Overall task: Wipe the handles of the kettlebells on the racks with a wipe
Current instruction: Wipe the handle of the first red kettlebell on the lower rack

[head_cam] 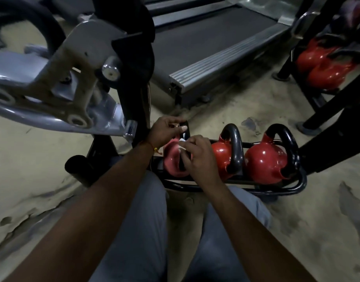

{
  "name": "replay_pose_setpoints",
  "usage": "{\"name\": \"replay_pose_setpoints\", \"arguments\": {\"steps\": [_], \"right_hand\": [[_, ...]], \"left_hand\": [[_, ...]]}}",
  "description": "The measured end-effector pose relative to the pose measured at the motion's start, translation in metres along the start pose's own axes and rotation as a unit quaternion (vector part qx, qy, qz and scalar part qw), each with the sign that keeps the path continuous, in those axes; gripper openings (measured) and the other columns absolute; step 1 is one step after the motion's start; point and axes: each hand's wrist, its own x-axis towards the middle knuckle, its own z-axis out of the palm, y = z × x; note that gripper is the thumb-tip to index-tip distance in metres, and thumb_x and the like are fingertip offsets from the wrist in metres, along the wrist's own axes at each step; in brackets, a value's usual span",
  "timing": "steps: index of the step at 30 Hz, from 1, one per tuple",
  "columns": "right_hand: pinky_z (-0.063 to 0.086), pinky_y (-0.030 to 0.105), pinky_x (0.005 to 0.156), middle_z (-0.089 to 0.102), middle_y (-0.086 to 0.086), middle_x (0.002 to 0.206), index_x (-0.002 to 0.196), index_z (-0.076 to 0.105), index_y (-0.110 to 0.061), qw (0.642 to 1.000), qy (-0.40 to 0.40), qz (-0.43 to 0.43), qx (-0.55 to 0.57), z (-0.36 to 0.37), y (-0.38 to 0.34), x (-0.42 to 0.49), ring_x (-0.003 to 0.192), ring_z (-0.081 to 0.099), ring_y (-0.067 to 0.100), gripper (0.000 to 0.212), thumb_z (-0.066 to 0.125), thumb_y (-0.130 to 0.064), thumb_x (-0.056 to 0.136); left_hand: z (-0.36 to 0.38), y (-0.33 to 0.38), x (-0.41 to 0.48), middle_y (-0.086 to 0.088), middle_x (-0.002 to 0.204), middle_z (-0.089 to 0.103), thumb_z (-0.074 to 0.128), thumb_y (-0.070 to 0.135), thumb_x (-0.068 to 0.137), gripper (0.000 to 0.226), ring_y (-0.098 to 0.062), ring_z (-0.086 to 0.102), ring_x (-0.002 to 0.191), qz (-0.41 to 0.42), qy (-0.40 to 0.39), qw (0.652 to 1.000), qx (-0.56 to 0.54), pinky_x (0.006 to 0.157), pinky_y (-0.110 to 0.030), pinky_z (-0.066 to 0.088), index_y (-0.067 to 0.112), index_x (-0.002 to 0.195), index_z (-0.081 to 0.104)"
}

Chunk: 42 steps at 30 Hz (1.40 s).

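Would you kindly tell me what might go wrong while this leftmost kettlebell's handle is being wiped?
The left hand grips the top of the leftmost kettlebell's handle, so that patch may go unwiped. The wipe shows only as a small scrap in the right hand, so it might slip. The middle kettlebell sits close, so knuckles could knock it.

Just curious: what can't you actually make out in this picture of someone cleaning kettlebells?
Head view: the wipe shows only as a small white scrap; the right hand covers the rest.
Head view: the left kettlebell's handle is mostly hidden by both hands, the left hand gripping its top.
Head view: the far rack's kettlebells at upper right are blurred and cut by the edge; their number is unclear.
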Motion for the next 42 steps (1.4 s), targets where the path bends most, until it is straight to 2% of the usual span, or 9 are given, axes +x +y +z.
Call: {"name": "replay_pose_setpoints", "arguments": {"steps": [5,9,12,18,22,28,32,38,42], "right_hand": [[0.048,0.037,0.082,0.062,0.007,0.107,0.121,0.065,-0.012,1.000,0.007,-0.001,0.016,0.003,0.003,-0.028,0.098,0.054,0.023,0.034,0.065,-0.020,0.088],[0.046,0.037,0.081,0.060,0.003,0.100,0.109,0.072,-0.013,0.999,0.001,0.006,0.037,0.002,0.007,-0.004,0.095,0.052,0.019,0.022,0.070,-0.022,0.088],[0.043,0.030,0.077,0.058,0.004,0.097,0.108,0.072,-0.010,0.999,-0.010,-0.045,0.013,0.000,0.007,-0.025,0.092,0.051,0.018,0.020,0.063,-0.023,0.095],[0.045,0.037,0.062,0.053,0.006,0.089,0.084,0.070,-0.007,0.993,-0.019,-0.100,-0.058,0.014,0.003,-0.027,0.085,0.047,0.019,0.007,0.069,-0.011,0.090],[0.045,0.035,0.061,0.058,0.007,0.090,0.096,0.074,-0.010,0.989,0.015,-0.118,-0.084,0.010,0.013,-0.041,0.082,0.051,0.021,0.009,0.068,-0.016,0.092],[0.046,0.023,0.076,0.063,0.005,0.102,0.108,0.070,-0.009,0.993,0.050,0.044,0.098,0.000,0.020,-0.039,0.092,0.059,0.014,0.020,0.053,-0.016,0.101],[0.051,0.021,0.083,0.068,0.000,0.105,0.103,0.066,-0.021,0.919,0.048,0.252,0.299,0.014,0.005,-0.047,0.100,0.065,0.013,0.011,0.059,-0.014,0.099],[0.047,0.010,0.079,0.058,0.004,0.105,0.093,0.063,-0.018,0.952,0.068,0.193,0.229,0.019,-0.003,-0.060,0.093,0.059,0.003,0.013,0.069,-0.007,0.091],[0.055,0.025,0.083,0.053,0.001,0.110,0.096,0.064,-0.016,0.964,0.053,0.172,0.196,0.026,-0.002,-0.067,0.099,0.061,0.017,0.012,0.069,-0.008,0.089]], "left_hand": [[0.001,-0.004,0.003,0.020,0.099,0.058,0.074,0.014,0.085,0.033,-0.014,0.061,0.101,0.003,0.007,1.000,0.017,0.082,-0.041,0.057,0.011,0.118,0.070],[0.000,-0.011,0.005,0.019,0.102,0.057,0.075,0.019,0.085,0.034,-0.015,0.059,0.110,0.023,0.005,0.999,0.043,0.090,-0.028,0.051,0.019,0.119,0.070],[-0.001,-0.017,0.006,0.007,0.109,0.058,0.076,0.024,0.084,0.035,-0.018,0.061,0.111,0.020,0.009,0.999,0.043,0.096,-0.031,0.050,0.020,0.118,0.071],[0.000,-0.019,0.001,0.007,0.112,0.057,0.073,0.029,0.086,0.035,-0.011,0.057,0.107,0.042,0.020,0.997,0.063,0.098,-0.035,0.051,0.024,0.120,0.069],[0.000,-0.020,-0.002,0.005,0.117,0.063,0.073,0.037,0.081,0.037,-0.013,0.060,0.109,0.048,0.028,0.997,0.049,0.094,-0.035,0.053,0.026,0.117,0.070],[0.002,-0.021,-0.003,0.007,0.112,0.065,0.075,0.031,0.083,0.032,-0.014,0.064,0.105,0.046,0.044,0.997,0.041,0.089,-0.037,0.056,0.024,0.114,0.072],[0.002,-0.023,-0.002,0.014,0.103,0.065,0.076,0.035,0.078,0.035,-0.015,0.066,0.101,0.039,0.050,0.998,0.029,0.085,-0.045,0.058,0.023,0.111,0.074],[0.003,-0.022,-0.003,0.006,0.108,0.066,0.075,0.040,0.077,0.039,-0.016,0.067,0.100,0.037,0.045,0.998,0.031,0.085,-0.046,0.058,0.025,0.112,0.073],[0.002,-0.022,-0.003,0.006,0.106,0.066,0.075,0.041,0.076,0.041,-0.017,0.068,0.099,0.033,0.043,0.998,0.026,0.086,-0.046,0.058,0.024,0.113,0.073]]}}
